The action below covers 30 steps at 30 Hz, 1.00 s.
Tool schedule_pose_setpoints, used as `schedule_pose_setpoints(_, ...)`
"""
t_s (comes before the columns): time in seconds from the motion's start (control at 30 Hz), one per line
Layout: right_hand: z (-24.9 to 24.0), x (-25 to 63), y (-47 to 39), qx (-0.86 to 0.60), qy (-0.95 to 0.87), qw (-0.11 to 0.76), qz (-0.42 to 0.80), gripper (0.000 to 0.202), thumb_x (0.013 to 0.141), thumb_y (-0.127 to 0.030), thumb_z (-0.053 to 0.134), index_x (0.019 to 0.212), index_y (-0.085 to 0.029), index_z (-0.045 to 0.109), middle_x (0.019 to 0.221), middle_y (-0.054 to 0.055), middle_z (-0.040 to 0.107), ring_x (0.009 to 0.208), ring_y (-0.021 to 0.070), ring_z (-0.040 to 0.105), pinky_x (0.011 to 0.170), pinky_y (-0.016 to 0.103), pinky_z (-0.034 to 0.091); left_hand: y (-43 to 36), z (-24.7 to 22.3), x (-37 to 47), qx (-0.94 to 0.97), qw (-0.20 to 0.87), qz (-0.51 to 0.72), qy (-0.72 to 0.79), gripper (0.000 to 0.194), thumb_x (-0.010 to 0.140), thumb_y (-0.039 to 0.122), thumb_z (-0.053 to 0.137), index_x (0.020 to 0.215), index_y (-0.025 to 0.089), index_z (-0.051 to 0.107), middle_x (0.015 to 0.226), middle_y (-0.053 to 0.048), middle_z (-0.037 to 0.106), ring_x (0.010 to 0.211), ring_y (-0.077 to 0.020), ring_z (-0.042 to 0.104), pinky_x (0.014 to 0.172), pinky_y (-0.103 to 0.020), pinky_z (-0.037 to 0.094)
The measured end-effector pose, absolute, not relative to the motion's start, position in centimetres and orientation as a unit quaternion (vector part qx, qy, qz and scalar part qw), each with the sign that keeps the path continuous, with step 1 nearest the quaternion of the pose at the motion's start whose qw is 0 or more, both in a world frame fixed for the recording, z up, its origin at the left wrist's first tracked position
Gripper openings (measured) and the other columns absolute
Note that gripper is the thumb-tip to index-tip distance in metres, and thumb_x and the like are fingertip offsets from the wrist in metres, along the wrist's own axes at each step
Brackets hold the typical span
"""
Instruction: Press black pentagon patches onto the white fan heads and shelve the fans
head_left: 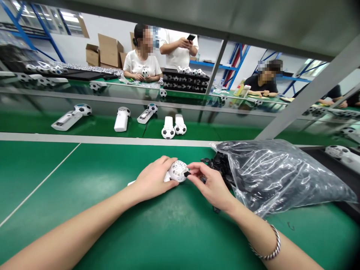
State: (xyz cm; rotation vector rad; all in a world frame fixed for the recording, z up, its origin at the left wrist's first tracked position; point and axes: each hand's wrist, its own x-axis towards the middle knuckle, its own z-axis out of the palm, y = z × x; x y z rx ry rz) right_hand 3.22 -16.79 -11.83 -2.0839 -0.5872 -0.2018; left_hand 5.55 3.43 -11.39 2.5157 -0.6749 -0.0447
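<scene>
A white device (178, 171) with a round, latticed ball-shaped head lies on the green table in front of me. My left hand (156, 177) is wrapped over its handle, thumb and fingers around the left of the ball; most of the handle is hidden under the palm. Between thumb and fingers, my right hand (206, 182) pinches a small black piece (187, 174) at the right side of the ball. Right of that hand, loose black pieces (221, 165) spill from the mouth of a clear plastic bag (278, 176).
Several finished-looking white devices with black-and-white ball heads (168, 131) stand on the green ledge (219, 129) beyond the table. A slanting grey post (303, 90) rises at right. People (143, 62) sit and stand across the line, near black trays (184, 80).
</scene>
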Motion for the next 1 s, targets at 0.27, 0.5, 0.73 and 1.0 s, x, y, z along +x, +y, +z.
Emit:
schedule_pose_setpoints(0.27,-12.2,2.9,-16.7,-0.854,-0.361,0.348,-0.140,0.020,0.088,-0.011,0.043,0.100,-0.019,0.056,0.094,0.005,0.054,0.088,0.0162,0.048,0.079,0.030,0.042,3.5,-11.6,5.6,0.930,0.276,-0.022,-0.242,0.067,0.068,0.046,0.062,0.127,0.031,0.035,0.125,-0.002,0.043,0.107,-0.0240,0.048,0.086,-0.033,0.042)
schedule_pose_setpoints(0.5,-12.7,3.2,-15.9,-0.858,-0.433,0.228,-0.153,0.021,0.094,-0.016,0.036,0.100,-0.017,0.057,0.091,0.006,0.057,0.082,0.0179,0.046,0.073,0.032,0.040,3.2,-11.5,5.5,0.931,0.260,-0.018,-0.255,0.067,0.069,0.049,0.060,0.127,0.029,0.035,0.125,-0.002,0.045,0.107,-0.0248,0.050,0.087,-0.035,0.042)
schedule_pose_setpoints(0.73,-13.4,3.7,-15.6,-0.839,-0.352,0.390,-0.139,0.008,0.085,-0.010,0.051,0.084,-0.017,0.054,0.086,0.003,0.054,0.083,0.0153,0.049,0.076,0.028,0.041,3.1,-11.4,5.3,0.942,0.208,0.001,-0.265,0.053,0.079,0.042,0.050,0.127,0.026,0.035,0.126,-0.004,0.046,0.107,-0.0256,0.049,0.086,-0.037,0.040)
schedule_pose_setpoints(1.0,-13.7,4.0,-15.5,-0.842,-0.328,0.404,-0.141,0.007,0.082,-0.013,0.058,0.082,-0.020,0.060,0.084,0.002,0.053,0.079,0.0143,0.053,0.072,0.026,0.044,3.2,-11.8,5.3,0.942,0.200,0.010,-0.269,0.064,0.074,0.053,0.053,0.128,0.025,0.033,0.125,-0.005,0.046,0.107,-0.0259,0.049,0.086,-0.039,0.041)
